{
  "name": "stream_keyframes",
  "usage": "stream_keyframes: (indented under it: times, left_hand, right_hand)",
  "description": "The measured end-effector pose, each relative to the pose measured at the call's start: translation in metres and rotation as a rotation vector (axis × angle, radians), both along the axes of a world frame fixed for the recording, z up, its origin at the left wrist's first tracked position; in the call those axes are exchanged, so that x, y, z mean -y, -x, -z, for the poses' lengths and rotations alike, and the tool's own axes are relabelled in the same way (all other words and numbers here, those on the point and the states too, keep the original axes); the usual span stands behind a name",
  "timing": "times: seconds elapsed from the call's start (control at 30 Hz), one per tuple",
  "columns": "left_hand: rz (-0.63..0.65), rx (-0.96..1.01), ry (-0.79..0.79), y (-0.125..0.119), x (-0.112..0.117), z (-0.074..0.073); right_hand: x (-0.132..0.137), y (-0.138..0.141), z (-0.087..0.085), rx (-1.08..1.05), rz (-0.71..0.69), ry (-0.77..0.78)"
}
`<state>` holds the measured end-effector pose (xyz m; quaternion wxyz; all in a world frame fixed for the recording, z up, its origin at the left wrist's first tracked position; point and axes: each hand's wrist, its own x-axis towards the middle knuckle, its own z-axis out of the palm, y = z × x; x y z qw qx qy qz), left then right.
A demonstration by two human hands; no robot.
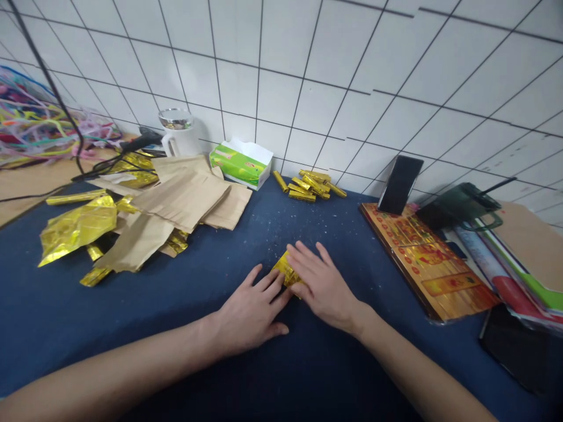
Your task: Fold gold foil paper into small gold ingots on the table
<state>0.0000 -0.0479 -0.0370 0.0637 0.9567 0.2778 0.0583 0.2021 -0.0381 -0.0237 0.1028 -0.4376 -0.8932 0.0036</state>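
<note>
A small folded piece of gold foil paper (pixel 285 271) lies on the dark blue table cloth (pixel 176 310) between my two hands. My left hand (pixel 251 310) rests flat on the cloth with fingers stretched out, fingertips touching the foil's left edge. My right hand (pixel 320 285) lies flat over the foil's right part, fingers spread and pressing down on it. Most of the foil is hidden under my fingers.
A heap of brown paper and gold foil sheets (pixel 145 217) lies at the left. Several rolled gold pieces (pixel 310 185) sit by the tiled wall, beside a green tissue box (pixel 240 164) and white mug (pixel 178 136). A phone (pixel 400 184), an orange printed sheet stack (pixel 428 261) and books stand right.
</note>
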Motion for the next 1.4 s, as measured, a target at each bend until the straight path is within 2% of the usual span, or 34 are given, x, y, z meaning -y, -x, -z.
stream_keyframes:
  times: [0.07,0.13,0.33,0.5,0.6,0.77,0.87,1.03,1.13,1.23,1.4]
  left_hand:
    - [0.000,0.001,0.006,0.000,0.000,0.000]
    - [0.004,0.003,0.012,0.001,0.000,0.001]
    - [0.004,-0.009,0.026,0.001,0.002,0.001]
    - [0.013,-0.032,0.066,0.007,-0.005,-0.016]
    - [0.072,-0.050,0.070,0.010,-0.011,-0.023]
    - [0.192,-0.103,0.132,0.010,-0.014,-0.012]
    - [0.175,-0.105,0.138,0.010,-0.012,-0.005]
    - [0.172,-0.094,0.123,0.011,-0.011,-0.005]
    - [0.168,-0.089,0.119,0.011,-0.011,-0.005]
    - [0.171,-0.073,0.122,0.011,-0.010,-0.002]
    - [0.167,-0.051,0.140,0.010,-0.011,-0.002]
  right_hand:
    - [0.005,0.000,0.004,0.088,-0.070,0.098]
    - [0.006,-0.003,0.010,0.134,-0.050,0.163]
    - [0.002,-0.008,0.017,0.163,-0.012,0.211]
    - [0.002,-0.007,0.018,0.154,-0.014,0.226]
    - [0.002,-0.008,0.020,0.138,-0.026,0.216]
    - [0.003,-0.008,0.022,0.113,-0.036,0.181]
    - [0.003,-0.007,0.022,0.098,-0.035,0.166]
    - [0.000,-0.015,0.020,0.087,-0.043,0.181]
    - [-0.002,-0.024,0.015,0.096,0.010,0.201]
    - [-0.002,-0.021,0.007,0.096,0.060,0.210]
    - [0.000,0.004,0.004,0.072,-0.100,0.261]
